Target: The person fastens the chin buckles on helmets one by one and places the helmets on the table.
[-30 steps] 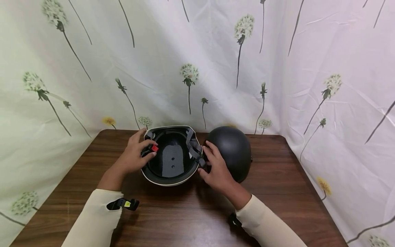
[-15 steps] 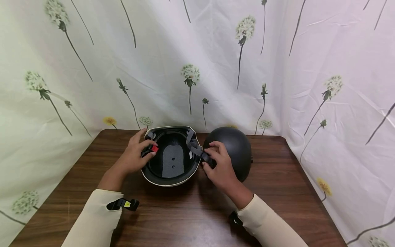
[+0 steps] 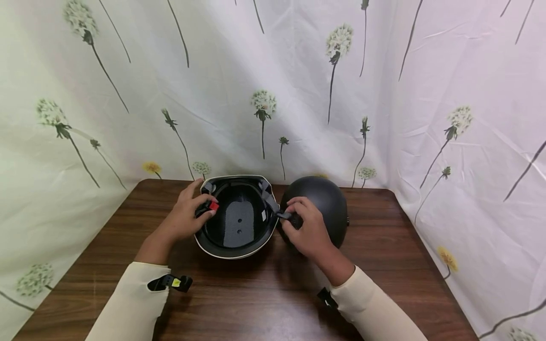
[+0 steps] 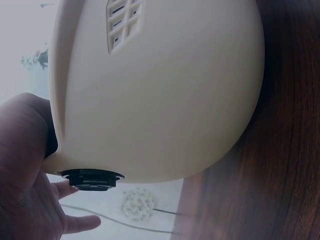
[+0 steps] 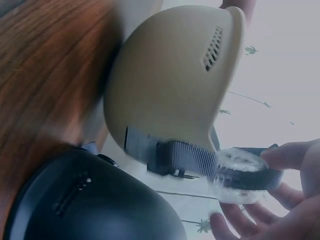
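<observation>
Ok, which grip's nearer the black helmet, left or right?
Right. The right grip, on a strap, is just in front of the black helmet; the left grip is farther off, at the left edge of the cream helmet.

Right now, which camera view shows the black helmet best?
The head view: the black helmet shows almost whole there, partly behind the right hand. The right wrist view shows only part, cut by the picture's edge; the left wrist view shows none.

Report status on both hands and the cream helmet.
Left hand pinches red buckle. Right hand pinches strap. Cream helmet upturned on table. Black helmet close on its right.
</observation>
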